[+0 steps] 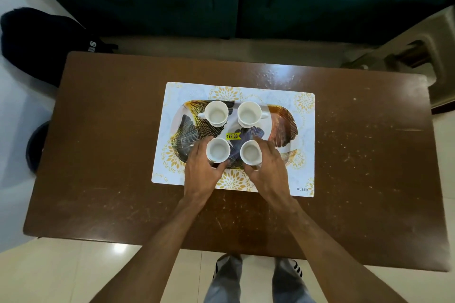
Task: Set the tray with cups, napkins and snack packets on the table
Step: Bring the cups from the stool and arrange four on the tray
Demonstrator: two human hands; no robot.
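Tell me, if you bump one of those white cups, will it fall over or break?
Probably not easily. The near left cup looks short and wide, so a small bump would likely slide it on the glossy tray rather than tip it. It looks like glazed ceramic, so a drop could chip it. It looks empty, so likely light.

Soft overhead light glares on the table (344,155); wide-angle edges bend.

Leaf-patterned tray (283,125) on the table (110,155) carries four upright empty white cups (216,113)
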